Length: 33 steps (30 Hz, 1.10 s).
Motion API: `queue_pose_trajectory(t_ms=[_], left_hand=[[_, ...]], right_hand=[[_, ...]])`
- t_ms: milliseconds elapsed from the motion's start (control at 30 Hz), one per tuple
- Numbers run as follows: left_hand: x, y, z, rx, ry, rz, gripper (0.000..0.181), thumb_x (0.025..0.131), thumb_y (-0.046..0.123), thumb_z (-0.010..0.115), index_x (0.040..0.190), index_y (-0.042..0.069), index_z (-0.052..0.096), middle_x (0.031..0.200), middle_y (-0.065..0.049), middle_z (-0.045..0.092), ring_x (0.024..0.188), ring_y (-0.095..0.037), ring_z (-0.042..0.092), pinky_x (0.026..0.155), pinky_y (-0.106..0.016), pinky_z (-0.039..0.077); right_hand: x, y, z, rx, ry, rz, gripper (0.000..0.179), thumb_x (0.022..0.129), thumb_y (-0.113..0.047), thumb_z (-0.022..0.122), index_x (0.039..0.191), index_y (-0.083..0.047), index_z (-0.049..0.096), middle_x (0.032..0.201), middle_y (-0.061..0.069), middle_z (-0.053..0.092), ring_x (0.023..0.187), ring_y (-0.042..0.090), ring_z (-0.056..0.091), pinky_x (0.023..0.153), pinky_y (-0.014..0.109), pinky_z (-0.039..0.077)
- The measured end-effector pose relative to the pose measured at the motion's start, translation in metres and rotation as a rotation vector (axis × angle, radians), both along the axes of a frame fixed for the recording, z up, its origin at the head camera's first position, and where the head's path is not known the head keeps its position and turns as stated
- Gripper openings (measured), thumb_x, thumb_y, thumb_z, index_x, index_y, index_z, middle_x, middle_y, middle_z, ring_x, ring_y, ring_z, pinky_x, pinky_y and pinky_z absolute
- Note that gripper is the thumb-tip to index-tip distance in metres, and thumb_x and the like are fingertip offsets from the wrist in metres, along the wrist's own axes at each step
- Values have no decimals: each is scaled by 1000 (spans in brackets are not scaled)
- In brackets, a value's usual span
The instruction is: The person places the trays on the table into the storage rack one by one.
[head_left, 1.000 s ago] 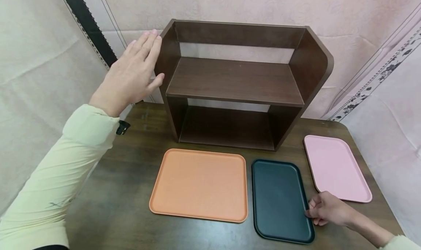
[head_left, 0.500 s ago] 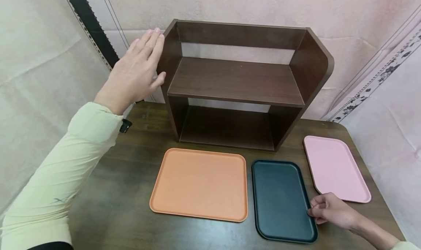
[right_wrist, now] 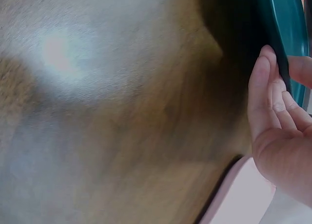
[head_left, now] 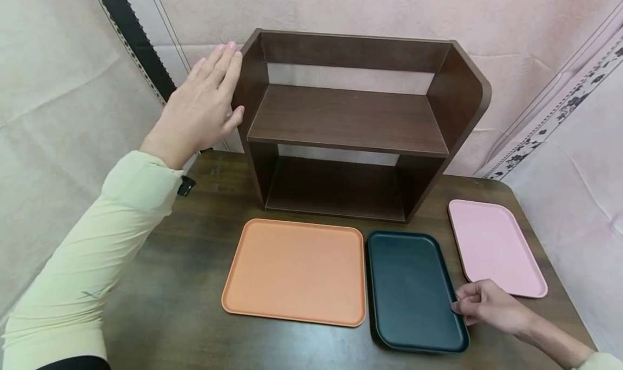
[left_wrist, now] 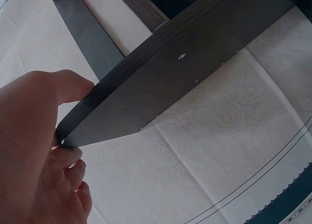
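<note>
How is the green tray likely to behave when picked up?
The green tray seems stiff: no sag shows with the right grip pinching one edge. That one-sided hold may let it tilt. Its shallow form suggests modest weight.

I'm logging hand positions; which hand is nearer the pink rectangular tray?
Right: the right hand is close beside the pink tray, pinching the dark-green rectangular tray; the left hand is farther off, touching the brown wooden shelf.
</note>
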State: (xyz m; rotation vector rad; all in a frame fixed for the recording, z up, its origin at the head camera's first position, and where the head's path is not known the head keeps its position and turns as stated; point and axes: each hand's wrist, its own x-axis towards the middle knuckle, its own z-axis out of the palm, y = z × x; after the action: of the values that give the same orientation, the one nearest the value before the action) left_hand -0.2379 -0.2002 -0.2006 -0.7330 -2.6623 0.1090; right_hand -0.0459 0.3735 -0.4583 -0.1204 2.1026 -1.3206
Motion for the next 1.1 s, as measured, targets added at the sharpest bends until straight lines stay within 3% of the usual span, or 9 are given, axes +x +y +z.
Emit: queue_pose_trajectory(t_ms=[167,267,400,600,733,1100], left_hand=[[0,0,1,0,-6,4,82,108,28,46,167,-5,2,178,-20,-2,167,-39,3,136,-54,7],[1,-1,0,2,-5,2,82,108,28,47,167,-5,2,178,-20,-2,167,-39,3,136,-54,8],[0,-2,0,-1,-1,-2,82,107,28,47,167,-6,3,178,-21,-1,166,-40,3,136,-55,9],[1,-1,0,-2,0,-5,81,107,28,47,167,-6,3,178,-22,0,166,-40,4,136,-56,9],[2,-2,0,-8,0,-2,81,108,28,46,167,-7,2,178,-22,-1,166,-41,4,136,-56,9],[2,0,0,7,3,-13,80,109,29,45,167,-6,3,178,-20,0,166,-39,4,136,-54,8]], right_hand=[[-2,-7,11,-27,36,29,34,102,-3,56,88,22,37,67,-13,38,93,1,72,73,29,63],[-3,-12,18,-26,55,38,37,103,-6,58,87,21,39,66,-12,38,85,2,69,73,29,63],[-4,-19,26,-21,79,50,31,103,-7,59,87,18,51,66,-12,48,78,3,67,72,30,64],[-7,-32,40,-14,84,49,18,103,-7,57,96,7,66,75,-6,70,94,4,74,75,32,65],[-11,-42,50,-14,111,67,19,102,-5,58,92,9,63,76,-3,72,98,3,75,75,32,66],[-21,-76,74,4,141,79,18,100,-10,65,94,7,69,78,-4,69,78,7,69,74,31,65]])
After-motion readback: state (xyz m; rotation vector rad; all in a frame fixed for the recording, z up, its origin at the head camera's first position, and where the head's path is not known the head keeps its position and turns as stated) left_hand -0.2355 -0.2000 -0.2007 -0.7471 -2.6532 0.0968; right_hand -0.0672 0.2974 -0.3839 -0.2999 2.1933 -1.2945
